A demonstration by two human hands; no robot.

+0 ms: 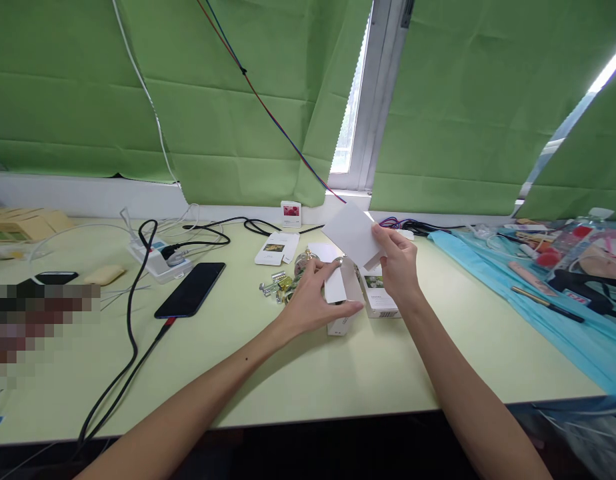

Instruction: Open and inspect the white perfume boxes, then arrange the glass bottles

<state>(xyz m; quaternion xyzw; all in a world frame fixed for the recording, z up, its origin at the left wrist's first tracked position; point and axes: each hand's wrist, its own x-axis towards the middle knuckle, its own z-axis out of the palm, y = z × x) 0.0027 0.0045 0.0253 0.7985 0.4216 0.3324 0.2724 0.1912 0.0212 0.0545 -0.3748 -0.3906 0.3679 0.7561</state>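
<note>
My right hand [397, 261] pinches a white card [353, 233]. Nearer, my left hand [311, 297] grips an open white box [340, 327].

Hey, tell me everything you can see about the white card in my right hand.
The white card looks like stiff paper or thin cardboard, flat and four-sided, with no print visible on the side in view. It is tilted, one corner pointing up. Your right hand pinches it at its right edge, holding it above the desk. What is on its back cannot be seen.
</note>
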